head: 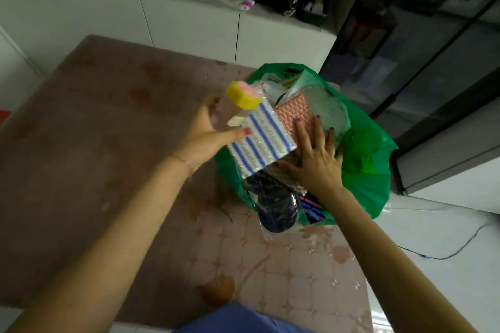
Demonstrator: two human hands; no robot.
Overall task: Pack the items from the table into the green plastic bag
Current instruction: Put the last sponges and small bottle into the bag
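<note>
- table (108, 159) – covered in a pinkish-brown cloth with a tile and leaf print, glossy; left part blurred, near edge cut by the person's blue clothing (243, 319)
- white cabinets (189, 24) behind the table, clutter on top too blurred to name; dark glass-fronted unit (422, 43) at right, contents unreadable
- green plastic bag (370, 170) – thin, translucent, bright green, standing open on the far right part of the table, mouth wide, stuffed above the rim; its lower half is hidden behind its contents and the hands
- blue-and-white striped pack (257, 140) – wrapped in clear film, lying tilted across the bag mouth, lower end resting on the bag's contents
- pink textured pad (295, 113) just beside the striped pack, inside the bag, partly under a clear wrapper
- dark navy item in clear plastic (273, 203) sticking out at the near edge of the bag; small dark packet with pink and blue marks (313, 209) beside it, print not legible
- left hand (203, 138) – fingers curled round the far end of the striped pack, thumb on its striped face, gripping it
- right hand (316, 154) – fingers spread flat, pressing on the pink pad and the contents below; ring on one finger
- yellow sponge with pink top (243, 96) – at the upper end of the striped pack, motion-blurred; cannot tell whether it is attached
- no readable writing anywhere
</note>
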